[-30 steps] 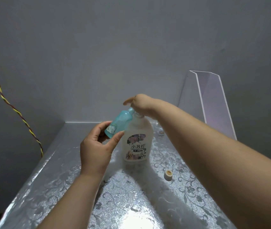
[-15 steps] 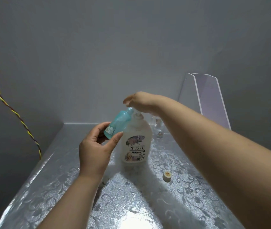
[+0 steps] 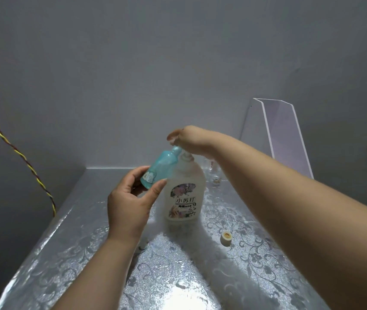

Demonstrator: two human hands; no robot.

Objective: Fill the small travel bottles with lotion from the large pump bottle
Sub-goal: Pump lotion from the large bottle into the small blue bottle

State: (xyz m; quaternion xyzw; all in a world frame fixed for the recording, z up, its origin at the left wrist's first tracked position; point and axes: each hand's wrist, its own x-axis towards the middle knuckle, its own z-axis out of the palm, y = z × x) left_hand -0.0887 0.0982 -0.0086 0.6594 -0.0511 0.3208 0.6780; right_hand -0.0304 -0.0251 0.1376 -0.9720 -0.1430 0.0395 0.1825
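A large white pump bottle (image 3: 185,193) with a flowered label stands upright on the silver floral table (image 3: 256,260). My left hand (image 3: 131,204) grips the base of a small teal travel bottle (image 3: 161,167). That bottle is tilted, its mouth up against the pump's nozzle. My right hand (image 3: 192,139) rests on top of the pump head with its fingers draped over it, hiding the head. A small clear bottle (image 3: 215,173) stands behind the pump bottle, mostly hidden by my right forearm.
A cream cap (image 3: 226,237) lies on the table right of the pump bottle. Another small cap (image 3: 143,246) peeks out beside my left wrist. A clear acrylic stand (image 3: 283,133) leans at the back right. A twisted yellow-red cable (image 3: 17,151) hangs at the left.
My right hand has risen from its lower, pressed-down position on the pump head. The teal bottle stays at the nozzle in my left hand.
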